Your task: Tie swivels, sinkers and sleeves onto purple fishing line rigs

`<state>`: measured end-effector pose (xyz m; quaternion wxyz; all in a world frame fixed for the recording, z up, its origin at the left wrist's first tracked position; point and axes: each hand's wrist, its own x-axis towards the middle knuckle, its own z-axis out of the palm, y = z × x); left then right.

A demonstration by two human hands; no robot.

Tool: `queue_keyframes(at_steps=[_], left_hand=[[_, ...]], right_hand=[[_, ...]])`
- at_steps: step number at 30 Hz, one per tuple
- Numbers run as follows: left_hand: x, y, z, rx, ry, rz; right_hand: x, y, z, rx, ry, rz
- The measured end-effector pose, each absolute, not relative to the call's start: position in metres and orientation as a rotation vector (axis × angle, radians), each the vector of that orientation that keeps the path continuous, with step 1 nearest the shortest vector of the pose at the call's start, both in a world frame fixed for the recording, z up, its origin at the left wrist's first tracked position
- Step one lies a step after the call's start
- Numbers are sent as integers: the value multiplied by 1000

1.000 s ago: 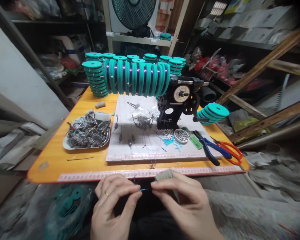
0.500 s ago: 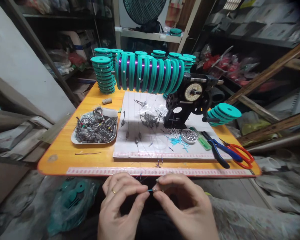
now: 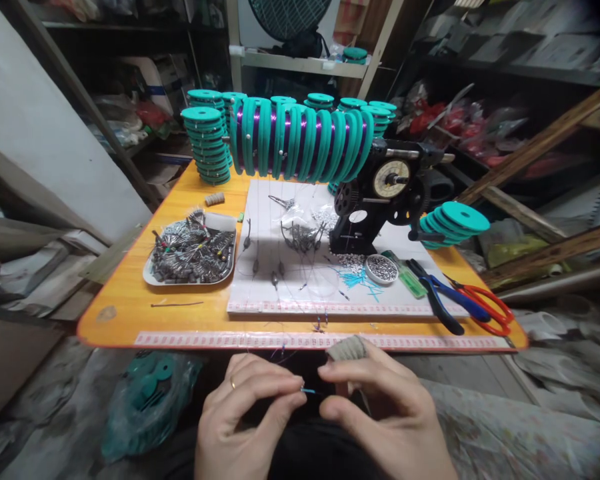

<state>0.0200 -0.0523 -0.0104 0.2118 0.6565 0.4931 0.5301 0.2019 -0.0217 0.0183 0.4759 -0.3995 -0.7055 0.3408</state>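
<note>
My left hand (image 3: 253, 407), with a ring on one finger, pinches a short thin blue tube (image 3: 308, 391) between thumb and index finger; its free end sticks out to the right. Just across from that end, my right hand (image 3: 390, 413) has its thumb and index finger apart with nothing visible between them. A grey-beige wrap (image 3: 347, 349) covers one of its fingers. Both hands are in front of the table's near edge. Beyond them, thin lines with dark sinkers (image 3: 274, 279) hang from a row of teal spools (image 3: 300, 141) wound with purple line.
A black winding machine (image 3: 363, 213) bears the spools. On the table are a white tray of sinkers (image 3: 190, 280), loose blue tubes (image 3: 357, 277), a round dish of metal beads (image 3: 381, 269), blue-handled pliers (image 3: 443, 300) and red-handled scissors (image 3: 500, 313). A tape measure (image 3: 190, 339) runs along the front edge.
My right hand has let go near the blue tube and moved right, its thumb and index finger parting. The wrapped finger has come into fuller view. My left hand still pinches the tube.
</note>
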Motion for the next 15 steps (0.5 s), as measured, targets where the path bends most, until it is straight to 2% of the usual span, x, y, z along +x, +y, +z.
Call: queue_keyframes(at_steps=[10,15], left_hand=[[0,-50,1,1973,1473,1366],[-1,-48,3,1968,1463,1390]], right_hand=[[187,-20,15,-959,-1777,894],[181,-18,13,-908,-1843,818]])
